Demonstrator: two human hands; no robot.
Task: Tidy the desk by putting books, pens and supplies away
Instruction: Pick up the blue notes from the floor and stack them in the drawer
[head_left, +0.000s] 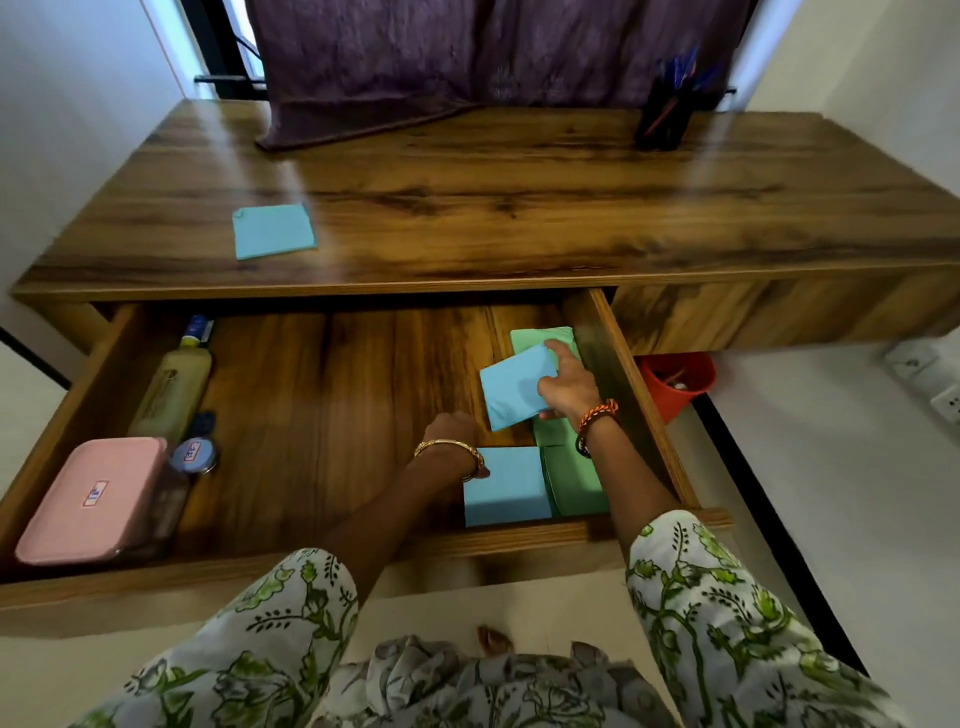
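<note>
While tilted, blue pad (514, 387) sits in right hand (569, 384).

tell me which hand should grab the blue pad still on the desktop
Left, probably: the blue pad lies on the desk's left side, the left hand holds nothing visible, and the right hand grips another pad.

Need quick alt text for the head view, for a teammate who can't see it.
The right hand holds a blue pad over green pads in the open drawer; the left hand rests beside it. Another blue pad lies on the desk.
</note>
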